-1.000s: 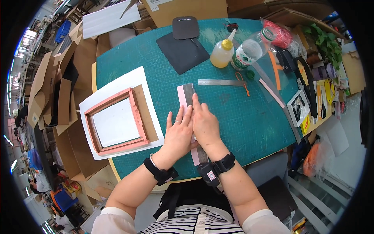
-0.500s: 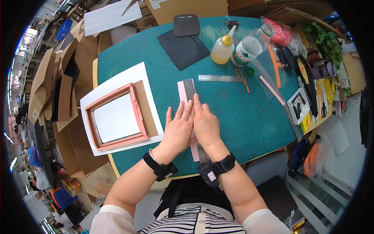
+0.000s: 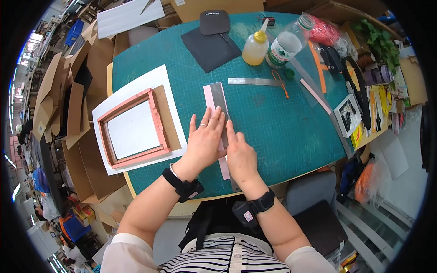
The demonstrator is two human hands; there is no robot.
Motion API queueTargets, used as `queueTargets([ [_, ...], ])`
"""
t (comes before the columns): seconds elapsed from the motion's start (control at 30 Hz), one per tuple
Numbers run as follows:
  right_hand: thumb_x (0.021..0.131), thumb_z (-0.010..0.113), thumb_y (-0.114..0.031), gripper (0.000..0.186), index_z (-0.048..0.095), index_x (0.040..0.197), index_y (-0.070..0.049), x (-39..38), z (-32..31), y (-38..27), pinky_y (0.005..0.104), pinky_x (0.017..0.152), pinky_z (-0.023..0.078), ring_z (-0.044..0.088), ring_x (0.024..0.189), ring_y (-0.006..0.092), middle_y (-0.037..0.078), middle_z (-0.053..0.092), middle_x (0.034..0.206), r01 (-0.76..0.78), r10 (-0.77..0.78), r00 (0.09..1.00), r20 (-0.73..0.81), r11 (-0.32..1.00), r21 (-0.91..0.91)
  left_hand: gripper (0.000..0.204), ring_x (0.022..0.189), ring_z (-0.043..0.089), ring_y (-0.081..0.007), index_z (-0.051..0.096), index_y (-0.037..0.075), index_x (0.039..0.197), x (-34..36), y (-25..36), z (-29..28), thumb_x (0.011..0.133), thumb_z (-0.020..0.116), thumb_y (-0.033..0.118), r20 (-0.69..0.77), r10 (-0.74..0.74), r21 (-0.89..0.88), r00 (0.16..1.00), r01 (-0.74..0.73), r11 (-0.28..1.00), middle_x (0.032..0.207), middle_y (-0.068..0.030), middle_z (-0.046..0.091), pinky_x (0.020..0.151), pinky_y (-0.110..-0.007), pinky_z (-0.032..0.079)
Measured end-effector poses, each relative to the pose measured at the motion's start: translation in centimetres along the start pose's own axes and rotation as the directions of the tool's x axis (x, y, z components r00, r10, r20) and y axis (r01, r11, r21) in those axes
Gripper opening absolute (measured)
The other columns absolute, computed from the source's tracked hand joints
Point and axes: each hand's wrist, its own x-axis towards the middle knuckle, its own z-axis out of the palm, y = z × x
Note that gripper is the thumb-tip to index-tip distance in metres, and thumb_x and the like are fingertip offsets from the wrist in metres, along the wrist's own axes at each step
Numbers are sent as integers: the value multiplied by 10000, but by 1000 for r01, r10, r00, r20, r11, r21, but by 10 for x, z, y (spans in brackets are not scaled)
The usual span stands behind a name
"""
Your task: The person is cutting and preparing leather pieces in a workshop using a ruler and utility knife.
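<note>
A long steel ruler (image 3: 218, 94) lies over a pink strip (image 3: 209, 96) on the green cutting mat (image 3: 282, 132). My left hand (image 3: 205, 142) is spread flat on ruler and strip, pressing them to the mat. Close by on the right, my right hand (image 3: 241, 157) is closed around a slim tool at the ruler's right edge. Most of that tool is hidden under the fingers, so I cannot make out its kind. The index finger stretches forward along it. The strip's near end shows below my left hand.
To the left, a pink frame (image 3: 159, 125) rests on brown and white board. A short ruler (image 3: 252, 82), an orange loop (image 3: 283, 86), a yellow-capped squeeze bottle (image 3: 255, 49) and a clear bottle (image 3: 287, 45) stand or lie beyond. A white box (image 3: 339, 119) of small black parts sits right.
My right hand has slid toward me along the ruler's edge. The left hand stays pressed on the ruler. The whole view has shifted slightly, so the table appears higher.
</note>
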Motion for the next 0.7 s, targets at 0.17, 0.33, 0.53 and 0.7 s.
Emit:
queueTargets([
  [0.17, 820, 513, -38, 577, 366, 1378, -24, -24, 3, 4, 396, 584, 526, 620, 697, 330, 154, 537, 890, 0, 0, 1000, -8, 1000, 7, 941, 1374, 278, -289, 346, 28, 1390, -1, 1, 1, 630, 774, 381, -9, -5, 12, 1000, 5, 1000, 1470, -128, 306, 1086, -538, 210],
  [0.33, 811, 524, -36, 585, 371, 1376, -28, -47, 6, 7, 397, 569, 522, 615, 670, 327, 149, 522, 873, 1, -1, 1000, 1, 1000, -27, 954, 1372, 282, -288, 346, 28, 1391, -2, 1, 1, 630, 779, 408, -10, -12, 24, 1000, 13, 1000, 1474, -122, 302, 1089, -540, 209],
  [0.53, 797, 550, -24, 612, 364, 1380, -28, -78, 7, 13, 396, 557, 513, 603, 647, 319, 143, 510, 858, -14, 15, 999, 30, 1000, -23, 1000, 1374, 277, -287, 330, 34, 1401, -3, 1, 2, 611, 797, 430, -9, 6, 55, 1000, -5, 998, 1475, -120, 299, 1088, -544, 213],
  [0.7, 782, 540, 4, 643, 337, 1391, -17, -100, 8, 17, 380, 553, 519, 605, 628, 304, 136, 501, 856, -11, 14, 998, 61, 998, -57, 1022, 1375, 273, -285, 320, 46, 1410, -3, 2, 3, 603, 805, 444, 7, -2, 69, 1000, 1, 998, 1475, -117, 300, 1093, -545, 207],
])
